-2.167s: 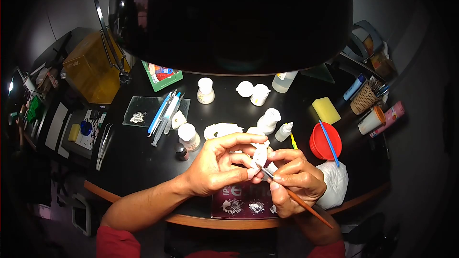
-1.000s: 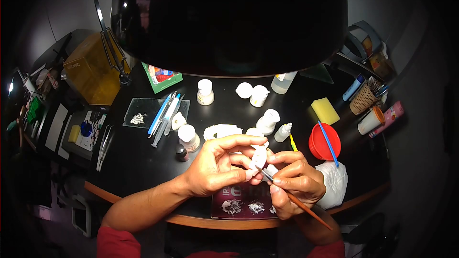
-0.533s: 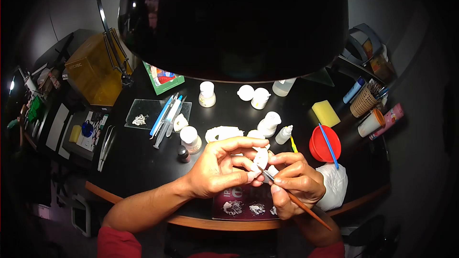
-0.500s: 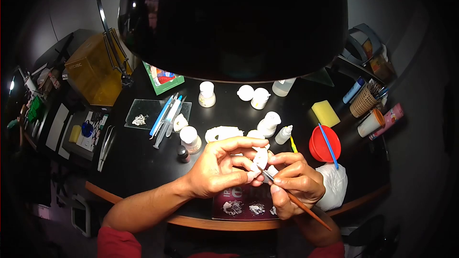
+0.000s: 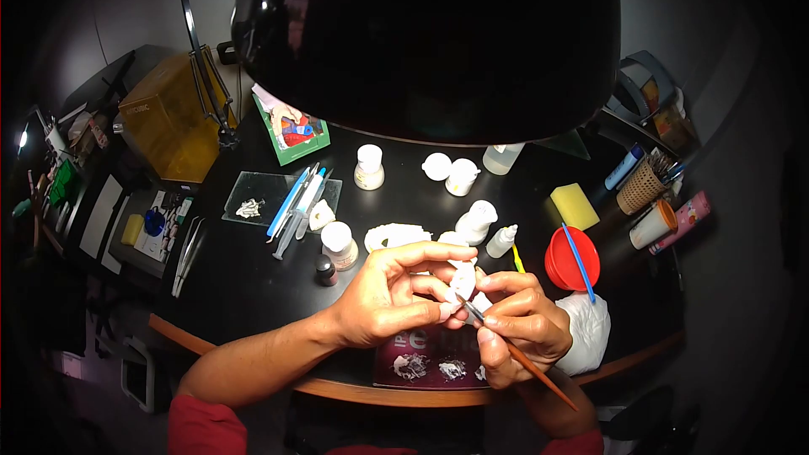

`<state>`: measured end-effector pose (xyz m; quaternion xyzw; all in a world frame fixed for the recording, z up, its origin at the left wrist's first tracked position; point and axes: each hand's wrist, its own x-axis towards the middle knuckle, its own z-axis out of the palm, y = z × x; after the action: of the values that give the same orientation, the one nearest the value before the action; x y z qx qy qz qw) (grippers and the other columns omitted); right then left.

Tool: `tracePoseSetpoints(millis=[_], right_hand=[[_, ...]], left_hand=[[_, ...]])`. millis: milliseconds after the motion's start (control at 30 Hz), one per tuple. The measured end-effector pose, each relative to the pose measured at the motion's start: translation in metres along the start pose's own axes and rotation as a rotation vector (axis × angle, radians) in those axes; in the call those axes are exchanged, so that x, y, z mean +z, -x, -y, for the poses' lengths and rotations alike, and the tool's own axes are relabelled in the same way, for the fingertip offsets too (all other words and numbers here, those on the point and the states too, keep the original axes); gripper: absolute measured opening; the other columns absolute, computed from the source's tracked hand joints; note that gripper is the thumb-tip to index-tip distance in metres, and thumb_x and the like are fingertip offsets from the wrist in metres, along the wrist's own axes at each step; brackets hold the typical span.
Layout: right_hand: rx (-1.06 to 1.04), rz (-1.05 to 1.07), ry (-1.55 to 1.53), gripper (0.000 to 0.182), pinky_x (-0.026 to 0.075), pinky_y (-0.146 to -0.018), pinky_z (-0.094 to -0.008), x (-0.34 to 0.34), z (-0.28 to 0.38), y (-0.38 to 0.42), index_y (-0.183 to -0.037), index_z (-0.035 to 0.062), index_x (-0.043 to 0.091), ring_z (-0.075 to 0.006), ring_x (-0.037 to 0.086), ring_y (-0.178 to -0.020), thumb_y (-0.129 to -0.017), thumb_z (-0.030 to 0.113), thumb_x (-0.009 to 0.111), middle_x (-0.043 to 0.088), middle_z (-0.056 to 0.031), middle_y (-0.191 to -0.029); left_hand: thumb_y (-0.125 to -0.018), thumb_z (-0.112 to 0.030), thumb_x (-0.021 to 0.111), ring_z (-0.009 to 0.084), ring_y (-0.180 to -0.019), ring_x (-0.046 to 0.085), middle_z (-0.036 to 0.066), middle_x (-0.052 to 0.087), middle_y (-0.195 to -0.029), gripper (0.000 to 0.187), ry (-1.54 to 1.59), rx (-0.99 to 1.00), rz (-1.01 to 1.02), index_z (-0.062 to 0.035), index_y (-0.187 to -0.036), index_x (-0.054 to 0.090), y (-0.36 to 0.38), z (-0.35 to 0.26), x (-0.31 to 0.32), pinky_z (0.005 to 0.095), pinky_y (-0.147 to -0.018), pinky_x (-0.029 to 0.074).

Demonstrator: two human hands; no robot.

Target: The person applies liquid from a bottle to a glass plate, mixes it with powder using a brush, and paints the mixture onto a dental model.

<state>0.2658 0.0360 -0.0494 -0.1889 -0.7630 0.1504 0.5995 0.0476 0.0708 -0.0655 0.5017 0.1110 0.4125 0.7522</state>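
My left hand (image 5: 383,303) pinches a small white piece, resembling a plaster model (image 5: 463,276), in its fingertips above the front of the desk. In my right hand (image 5: 531,324) is a fine brush (image 5: 539,372) with a reddish-brown wooden handle. Its tip points at the lower part of the white piece and seems to touch it, though the fingers partly cover the spot. Below the hands lies a dark red pad (image 5: 388,377) bearing several whitish-grey smears. Beyond the left fingers sits another white lump (image 5: 396,234).
White jars (image 5: 340,244) and a dropper bottle (image 5: 502,241) stand behind my hands. To the right are a red bowl (image 5: 560,265) with a blue stick across it, crumpled white tissue (image 5: 590,337) and a yellow sponge (image 5: 575,206). A black lamp shade (image 5: 430,42) hangs overhead.
The view has shifted slightly, so the lamp shade appears a little further right. Both hands keep nearly the same pose, and the brush remains at the white piece.
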Motion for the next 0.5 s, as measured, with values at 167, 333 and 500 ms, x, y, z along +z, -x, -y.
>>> tracePoseSetpoints(millis=[167, 333, 500], right_hand=[[-0.03, 0.019, 0.018, 0.016, 0.06, -0.08, -0.0384, 0.0009, -0.0009, -0.0005, -0.088, 0.0024, 0.069, -0.0365, 0.074, -0.093, -0.075, -0.007, 0.069, 0.066, -0.0085, -0.078], [-0.047, 0.021, 0.007, 0.016, 0.06, -0.081, -0.0392, 0.0006, -0.0039, 0.001, -0.087, 0.0024, 0.068, -0.0365, 0.073, -0.093, -0.075, -0.008, 0.069, 0.066, -0.009, -0.08], [-0.05, 0.048, 0.01, 0.017, 0.061, -0.082, -0.0399, -0.0017, -0.0023, -0.0005, -0.088, 0.0019, 0.068, -0.0369, 0.073, -0.093, -0.075, -0.008, 0.068, 0.066, -0.0094, -0.08]], left_hand=[[-0.093, 0.008, 0.07, 0.0269, -0.11, 0.071, 0.022, 0.063, -0.13, 0.064, -0.001, -0.004, -0.003, 0.0084, -0.151, 0.045, -0.0002, -0.0014, 0.0005, 0.0398, -0.095, 0.063], [-0.093, 0.006, 0.071, 0.0267, -0.11, 0.071, 0.023, 0.063, -0.13, 0.064, 0.015, -0.008, -0.01, 0.0084, -0.151, 0.045, -0.0004, -0.0013, 0.0014, 0.0397, -0.095, 0.063], [-0.093, 0.006, 0.071, 0.0264, -0.111, 0.07, 0.023, 0.063, -0.131, 0.064, 0.022, -0.016, -0.014, 0.0082, -0.151, 0.045, -0.0004, -0.0016, 0.0021, 0.0398, -0.096, 0.063]])
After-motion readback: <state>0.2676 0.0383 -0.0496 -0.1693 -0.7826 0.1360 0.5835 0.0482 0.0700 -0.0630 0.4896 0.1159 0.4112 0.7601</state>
